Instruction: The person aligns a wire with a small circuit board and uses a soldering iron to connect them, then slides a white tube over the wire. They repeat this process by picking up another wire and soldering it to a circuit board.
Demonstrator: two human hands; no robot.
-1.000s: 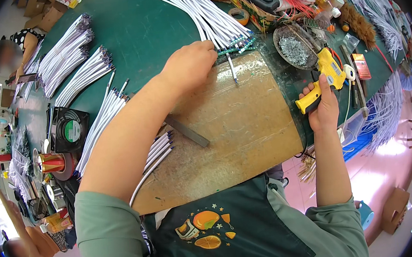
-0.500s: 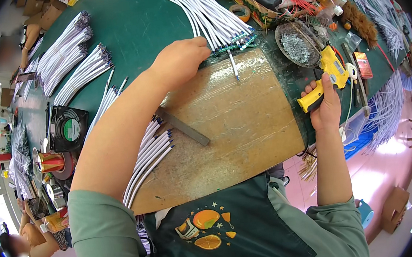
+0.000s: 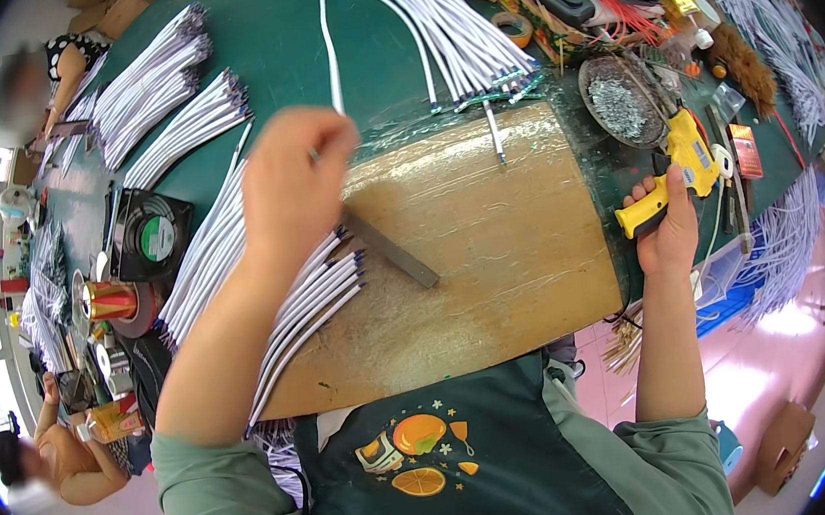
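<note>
My left hand (image 3: 296, 184) is closed and slightly blurred above the left edge of the brown board (image 3: 491, 239). One white cable (image 3: 329, 50) runs from the far edge down into its fingers; the cable's end is mostly hidden there. In my right hand (image 3: 667, 231) is a yellow hot glue gun (image 3: 691, 153), its front toward a round dish (image 3: 618, 105) of pale scraps. A bundle of white cables (image 3: 444, 28) with green and blue tips lies at the far edge of the board, one tip reaching over it. More white cables (image 3: 312, 303) lie side by side under and beside my left forearm.
A flat metal bar (image 3: 392, 250) lies across the board's left part. Stacked cable bundles (image 3: 149, 89), a black fan (image 3: 149, 235) and a red-gold can (image 3: 107, 300) stand left. Tape (image 3: 512, 30) and tools crowd the far right. Two other people are at the left.
My left hand has moved left and nearer from the tips of the far bundle, drawing one white cable apart from it. My right hand still holds the glue gun, and the view has shifted slightly.
</note>
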